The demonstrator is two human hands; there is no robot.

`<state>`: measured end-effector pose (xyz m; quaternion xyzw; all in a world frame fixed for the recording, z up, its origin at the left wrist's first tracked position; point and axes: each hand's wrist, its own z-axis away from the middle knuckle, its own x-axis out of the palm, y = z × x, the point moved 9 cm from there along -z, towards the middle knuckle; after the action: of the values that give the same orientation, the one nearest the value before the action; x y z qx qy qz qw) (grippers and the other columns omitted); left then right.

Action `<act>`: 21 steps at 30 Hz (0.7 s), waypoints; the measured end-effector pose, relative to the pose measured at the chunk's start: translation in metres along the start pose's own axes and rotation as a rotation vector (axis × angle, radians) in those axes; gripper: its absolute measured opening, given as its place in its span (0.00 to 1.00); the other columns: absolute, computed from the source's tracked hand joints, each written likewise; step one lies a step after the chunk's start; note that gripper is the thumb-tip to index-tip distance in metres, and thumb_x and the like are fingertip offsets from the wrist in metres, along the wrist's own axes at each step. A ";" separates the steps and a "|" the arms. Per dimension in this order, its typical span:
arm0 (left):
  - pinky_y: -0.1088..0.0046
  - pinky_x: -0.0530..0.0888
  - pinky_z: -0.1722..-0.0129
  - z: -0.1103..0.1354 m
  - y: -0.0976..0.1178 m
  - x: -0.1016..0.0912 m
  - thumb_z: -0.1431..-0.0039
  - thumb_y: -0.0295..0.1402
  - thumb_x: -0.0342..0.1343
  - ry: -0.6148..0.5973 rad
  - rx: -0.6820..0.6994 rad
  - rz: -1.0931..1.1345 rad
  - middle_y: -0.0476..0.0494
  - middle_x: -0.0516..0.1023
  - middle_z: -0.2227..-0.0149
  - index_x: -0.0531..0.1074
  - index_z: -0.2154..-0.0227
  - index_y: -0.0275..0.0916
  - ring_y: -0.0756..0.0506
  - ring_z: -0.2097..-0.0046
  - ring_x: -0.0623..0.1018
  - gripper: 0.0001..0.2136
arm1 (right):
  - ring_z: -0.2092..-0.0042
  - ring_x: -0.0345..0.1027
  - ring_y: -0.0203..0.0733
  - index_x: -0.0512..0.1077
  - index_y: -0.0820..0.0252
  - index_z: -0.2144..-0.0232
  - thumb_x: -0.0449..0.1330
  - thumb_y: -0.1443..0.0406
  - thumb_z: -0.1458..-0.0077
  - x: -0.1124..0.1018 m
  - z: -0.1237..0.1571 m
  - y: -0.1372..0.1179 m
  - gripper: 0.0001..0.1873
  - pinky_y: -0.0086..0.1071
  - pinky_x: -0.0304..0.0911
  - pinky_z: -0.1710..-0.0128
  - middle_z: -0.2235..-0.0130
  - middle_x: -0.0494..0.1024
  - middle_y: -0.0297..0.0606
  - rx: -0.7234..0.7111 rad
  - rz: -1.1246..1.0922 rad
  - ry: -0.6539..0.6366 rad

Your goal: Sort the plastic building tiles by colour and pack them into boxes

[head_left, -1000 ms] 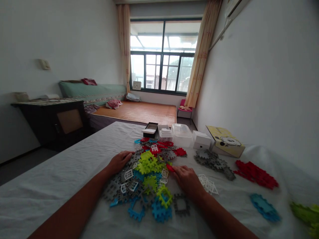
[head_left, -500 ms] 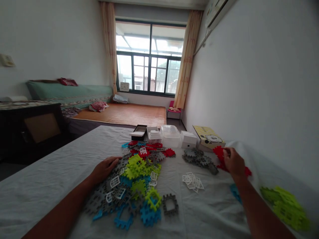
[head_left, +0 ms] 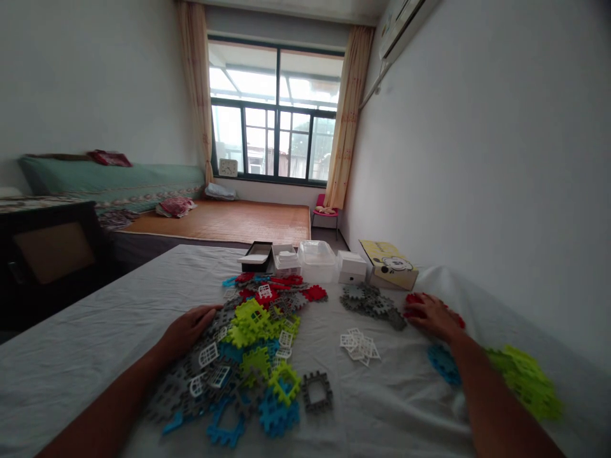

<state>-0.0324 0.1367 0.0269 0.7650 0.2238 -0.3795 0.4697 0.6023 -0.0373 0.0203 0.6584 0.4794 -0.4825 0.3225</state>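
Note:
A mixed heap of plastic interlocking tiles (head_left: 248, 350) in grey, blue, lime, red and white lies on the white sheet (head_left: 95, 343). My left hand (head_left: 188, 331) rests flat on the heap's left edge, fingers spread. My right hand (head_left: 432, 316) lies fingers out on a small pile of red tiles (head_left: 456, 318) at the right. Sorted piles sit around it: grey tiles (head_left: 372, 302), white window pieces (head_left: 360, 346), blue tiles (head_left: 443, 364) and lime tiles (head_left: 525, 381).
Small boxes stand at the table's far edge: a black tray (head_left: 256, 256), a clear tub (head_left: 316, 259), a white box (head_left: 352, 267) and a yellow cartoon box (head_left: 389, 264). A bed (head_left: 229, 219) and window are beyond. A wall runs close on the right.
My right hand went from the central heap, with a red piece, out to the red pile on the right and now lies flatter on it. The view swung right. My left hand stayed put.

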 end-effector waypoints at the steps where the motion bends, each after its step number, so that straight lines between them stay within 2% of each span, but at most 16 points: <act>1: 0.68 0.69 0.49 0.000 0.000 0.000 0.44 0.51 0.42 -0.002 -0.002 0.000 0.45 0.78 0.53 0.75 0.55 0.41 0.40 0.51 0.74 0.25 | 0.42 0.56 0.52 0.77 0.46 0.62 0.59 0.59 0.54 0.003 0.003 0.001 0.14 0.43 0.53 0.47 0.44 0.68 0.38 -0.003 0.014 -0.005; 3: 0.68 0.68 0.49 0.001 0.000 0.001 0.43 0.51 0.42 -0.004 -0.002 0.002 0.45 0.77 0.53 0.74 0.55 0.41 0.41 0.50 0.74 0.25 | 0.42 0.55 0.53 0.76 0.46 0.60 0.56 0.61 0.50 0.002 0.005 0.003 0.15 0.47 0.53 0.47 0.44 0.67 0.40 0.013 0.039 0.036; 5: 0.67 0.68 0.49 0.002 0.001 0.001 0.43 0.51 0.42 -0.001 0.001 0.007 0.45 0.77 0.53 0.74 0.55 0.41 0.41 0.50 0.74 0.25 | 0.42 0.55 0.55 0.76 0.49 0.59 0.54 0.61 0.48 -0.013 0.001 0.000 0.15 0.50 0.55 0.48 0.45 0.67 0.43 0.071 0.043 0.142; 7: 0.67 0.68 0.49 0.003 0.003 0.000 0.43 0.51 0.42 0.003 0.001 0.013 0.45 0.77 0.53 0.75 0.55 0.41 0.41 0.50 0.74 0.25 | 0.45 0.58 0.56 0.75 0.54 0.58 0.54 0.60 0.47 -0.034 -0.005 -0.026 0.16 0.50 0.55 0.48 0.48 0.70 0.47 0.056 -0.018 0.222; 9: 0.67 0.68 0.49 0.004 0.005 0.000 0.43 0.51 0.42 0.008 0.000 0.015 0.45 0.78 0.53 0.75 0.56 0.41 0.41 0.51 0.74 0.25 | 0.50 0.65 0.52 0.74 0.58 0.57 0.52 0.60 0.45 -0.051 -0.009 -0.081 0.17 0.47 0.58 0.48 0.52 0.73 0.47 -0.051 -0.195 0.206; 11: 0.68 0.68 0.49 0.005 0.006 0.000 0.43 0.50 0.42 0.016 0.001 0.011 0.45 0.78 0.53 0.75 0.56 0.41 0.41 0.51 0.74 0.24 | 0.56 0.70 0.46 0.72 0.57 0.55 0.49 0.59 0.43 -0.059 0.000 -0.159 0.18 0.42 0.63 0.52 0.56 0.76 0.44 -0.226 -0.450 0.066; 13: 0.68 0.68 0.49 0.005 0.007 0.000 0.43 0.50 0.42 0.023 0.006 0.008 0.45 0.78 0.54 0.75 0.55 0.40 0.42 0.51 0.75 0.24 | 0.55 0.69 0.43 0.71 0.56 0.54 0.48 0.59 0.41 -0.063 0.031 -0.249 0.17 0.38 0.64 0.53 0.54 0.76 0.42 -0.509 -0.606 -0.121; 15: 0.69 0.69 0.50 0.006 0.007 0.000 0.42 0.50 0.42 0.027 0.010 0.004 0.45 0.78 0.54 0.75 0.55 0.40 0.42 0.52 0.75 0.25 | 0.48 0.64 0.42 0.69 0.54 0.50 0.48 0.61 0.39 -0.066 0.071 -0.318 0.18 0.37 0.59 0.47 0.50 0.74 0.39 -0.753 -0.610 -0.191; 16: 0.69 0.69 0.50 0.006 0.007 0.000 0.42 0.50 0.42 0.027 0.013 0.001 0.44 0.78 0.54 0.74 0.55 0.40 0.42 0.52 0.75 0.25 | 0.45 0.60 0.42 0.66 0.52 0.47 0.47 0.62 0.38 -0.065 0.088 -0.341 0.19 0.38 0.57 0.45 0.47 0.71 0.38 -0.830 -0.581 -0.206; 18: 0.69 0.69 0.50 0.006 0.006 0.001 0.42 0.50 0.41 0.026 0.018 -0.007 0.44 0.78 0.53 0.74 0.55 0.40 0.42 0.52 0.75 0.25 | 0.41 0.54 0.42 0.61 0.49 0.43 0.45 0.64 0.37 -0.060 0.110 -0.365 0.21 0.40 0.53 0.43 0.42 0.67 0.35 -0.903 -0.504 -0.219; 19: 0.69 0.69 0.50 0.006 0.006 0.001 0.41 0.50 0.41 0.024 0.021 -0.011 0.44 0.77 0.53 0.74 0.55 0.40 0.42 0.51 0.75 0.25 | 0.40 0.52 0.42 0.60 0.48 0.42 0.45 0.64 0.37 -0.056 0.115 -0.369 0.21 0.40 0.52 0.43 0.42 0.65 0.34 -0.915 -0.469 -0.223; 21: 0.69 0.68 0.50 0.006 0.006 0.001 0.41 0.49 0.41 0.025 0.025 -0.015 0.44 0.77 0.53 0.74 0.55 0.40 0.42 0.51 0.74 0.24 | 0.40 0.53 0.42 0.63 0.48 0.46 0.45 0.64 0.37 -0.053 0.116 -0.365 0.19 0.41 0.51 0.43 0.44 0.69 0.34 -0.909 -0.423 -0.221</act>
<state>-0.0296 0.1282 0.0274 0.7738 0.2304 -0.3762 0.4545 0.2162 -0.0359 0.0461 0.2854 0.7265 -0.3465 0.5202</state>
